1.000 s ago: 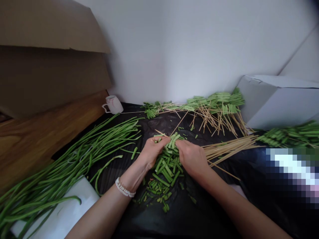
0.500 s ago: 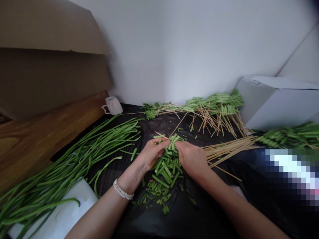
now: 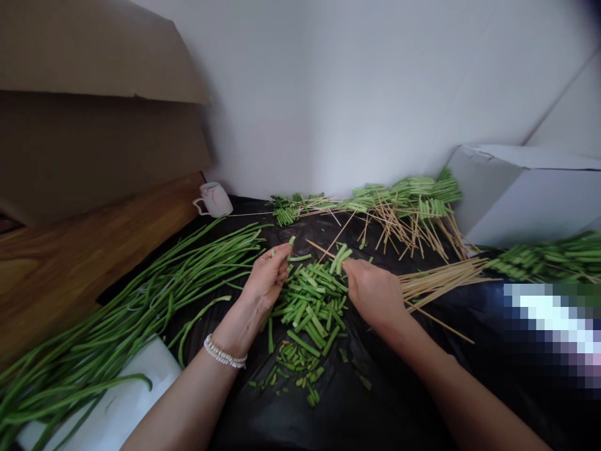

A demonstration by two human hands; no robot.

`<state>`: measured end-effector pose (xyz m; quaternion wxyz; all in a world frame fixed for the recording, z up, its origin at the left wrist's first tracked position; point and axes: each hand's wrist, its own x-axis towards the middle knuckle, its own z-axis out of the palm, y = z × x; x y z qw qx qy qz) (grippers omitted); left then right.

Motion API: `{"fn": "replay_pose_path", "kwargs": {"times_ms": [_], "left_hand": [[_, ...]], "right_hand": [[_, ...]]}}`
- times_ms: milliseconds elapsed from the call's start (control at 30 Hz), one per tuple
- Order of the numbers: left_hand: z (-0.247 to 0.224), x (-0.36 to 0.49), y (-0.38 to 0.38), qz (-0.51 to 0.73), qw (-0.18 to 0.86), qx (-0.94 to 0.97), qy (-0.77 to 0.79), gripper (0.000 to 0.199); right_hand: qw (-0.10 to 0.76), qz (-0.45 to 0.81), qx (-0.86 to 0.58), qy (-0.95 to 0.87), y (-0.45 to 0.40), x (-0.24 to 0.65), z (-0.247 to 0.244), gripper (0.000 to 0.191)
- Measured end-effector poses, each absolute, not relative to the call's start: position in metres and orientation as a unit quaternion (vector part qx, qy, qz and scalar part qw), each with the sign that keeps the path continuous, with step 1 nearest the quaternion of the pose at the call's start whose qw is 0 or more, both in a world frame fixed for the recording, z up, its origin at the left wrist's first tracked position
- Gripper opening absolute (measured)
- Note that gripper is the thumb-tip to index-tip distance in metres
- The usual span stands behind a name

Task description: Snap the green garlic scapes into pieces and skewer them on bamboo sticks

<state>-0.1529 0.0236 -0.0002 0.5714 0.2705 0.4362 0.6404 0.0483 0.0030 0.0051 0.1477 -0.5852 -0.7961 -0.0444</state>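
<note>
My right hand [image 3: 373, 289] is closed round a bamboo skewer [image 3: 320, 248] whose bare tip points up and left. A few cut green bean pieces [image 3: 340, 258] are threaded on it, close to my fingers. To the left, my left hand [image 3: 270, 269] pinches a short green bean piece [image 3: 292, 240] between thumb and fingers, apart from the skewer tip. Below and between both hands lies a heap of cut long beans [image 3: 312, 300], with small trimmed ends [image 3: 295, 360] in front of it.
Whole long beans [image 3: 188, 269] lie at left, partly over a white board [image 3: 136, 388]. Bare skewers [image 3: 441, 279] sit at right. Filled bean skewers [image 3: 408, 194] line the wall beside a white box [image 3: 530, 194]. A mug [image 3: 216, 199] and cardboard box [image 3: 103, 125] stand at back left.
My hands have drawn apart: the left moved left and now pinches a bean piece, while the right shifted right with the skewer. More of the cut bean heap shows.
</note>
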Motion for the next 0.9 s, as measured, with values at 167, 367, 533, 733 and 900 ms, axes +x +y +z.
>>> {"fn": "replay_pose_path", "kwargs": {"times_ms": [167,367,533,733,900], "left_hand": [[-0.004,-0.15,0.02,0.564,0.585,0.313,0.493,0.042],[0.007,-0.154,0.02,0.572,0.693,0.164,0.406,0.052],[0.009,-0.161,0.024,0.582,0.724,0.095,0.356,0.064],[0.001,-0.163,0.027,0.592,0.721,0.112,0.343,0.035],[0.0,-0.165,0.029,0.58,0.736,0.097,0.336,0.017]], "right_hand": [[0.16,-0.054,-0.601,-0.781,0.007,0.053,0.005,0.024],[0.164,-0.048,-0.593,-0.787,0.005,0.051,0.005,0.024],[0.163,-0.051,-0.584,-0.794,0.002,0.048,0.003,0.023],[0.157,-0.059,-0.569,-0.805,0.0,0.045,0.001,0.023],[0.17,-0.057,-0.552,-0.815,-0.001,0.044,-0.001,0.023]]}}
